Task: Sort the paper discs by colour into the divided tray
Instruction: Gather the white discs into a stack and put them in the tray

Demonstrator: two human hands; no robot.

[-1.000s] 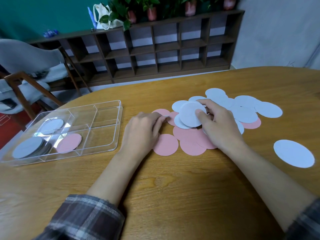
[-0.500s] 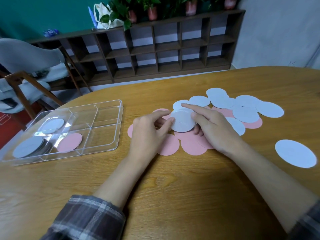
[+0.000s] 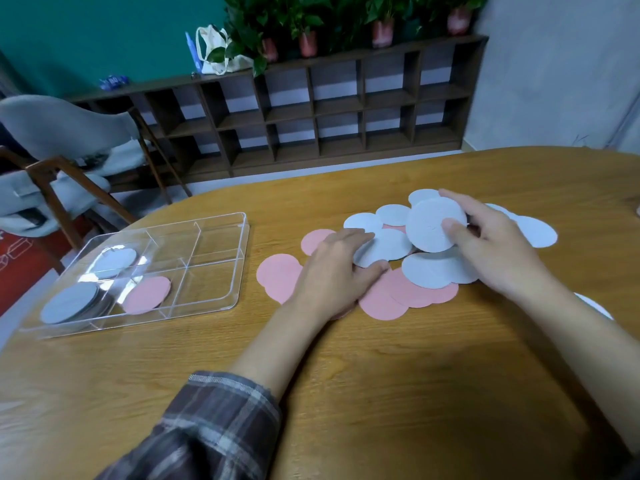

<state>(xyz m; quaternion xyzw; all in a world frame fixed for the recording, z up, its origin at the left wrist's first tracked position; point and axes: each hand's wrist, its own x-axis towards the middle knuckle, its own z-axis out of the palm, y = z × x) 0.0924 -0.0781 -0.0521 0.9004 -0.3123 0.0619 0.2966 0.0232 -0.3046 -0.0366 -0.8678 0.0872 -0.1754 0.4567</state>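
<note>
Nearest, right of the tray (image 3: 243,258): pink discs (image 3: 381,303) lie overlapping on the table (image 3: 381,393).

Just beyond them, the left hand (image 3: 332,268) pinches the rim of a flat white disc (image 3: 384,247), thumb on the near edge and fingers across the top.

Farther right of the tray, the right hand (image 3: 495,251) grips a tilted white disc (image 3: 431,223), thumb on its face and fingers behind the far rim. One sheet or several: cannot tell. Loose white discs (image 3: 535,233) lie beyond.

In the tray: sorted white discs (image 3: 69,303) at the end away from the pile, with a sorted pink disc (image 3: 147,294) beside them.

Handling (judged): paper, nearly weightless and thin. It creases easily and slides over its neighbours. It is hard to lift when lying flat, so take it at an overhanging rim with a light pinch.

Versus 0.5 s ago: the hands then met on one white disc. Now they are apart. The right hand has carried its disc farther from the tray, and the left has taken another. Tray contents unchanged.
</note>
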